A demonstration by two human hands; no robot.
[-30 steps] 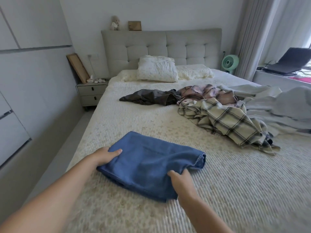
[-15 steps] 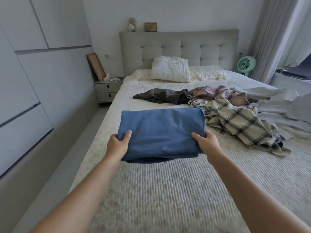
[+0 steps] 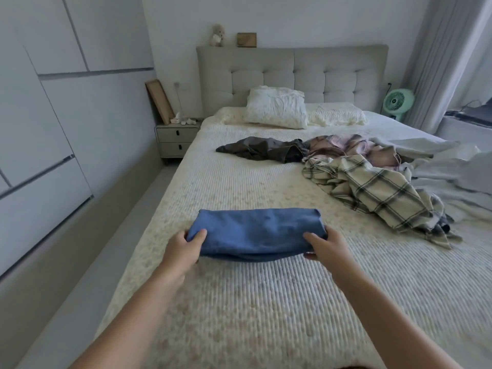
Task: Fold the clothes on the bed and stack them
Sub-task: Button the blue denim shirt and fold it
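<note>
A folded blue garment (image 3: 255,233) lies flat on the cream bedspread (image 3: 239,315), toward the bed's left side. My left hand (image 3: 183,249) grips its left end with the thumb on top. Its right end is held the same way by my right hand (image 3: 326,247). Unfolded clothes lie farther up the bed: a dark grey garment (image 3: 262,151), a pink plaid one (image 3: 351,149) and a cream plaid shirt (image 3: 378,193).
A crumpled grey duvet (image 3: 452,166) covers the bed's right side. Two pillows (image 3: 277,107) lean at the tufted headboard. A nightstand (image 3: 177,138) stands left of the bed, beside white wardrobe doors (image 3: 40,129). A green fan (image 3: 398,101) sits at the back right.
Both hands lifted the folded blue garment off the bed, carried it up the bed and set it down flat on the left side. The grip on both ends stays.
</note>
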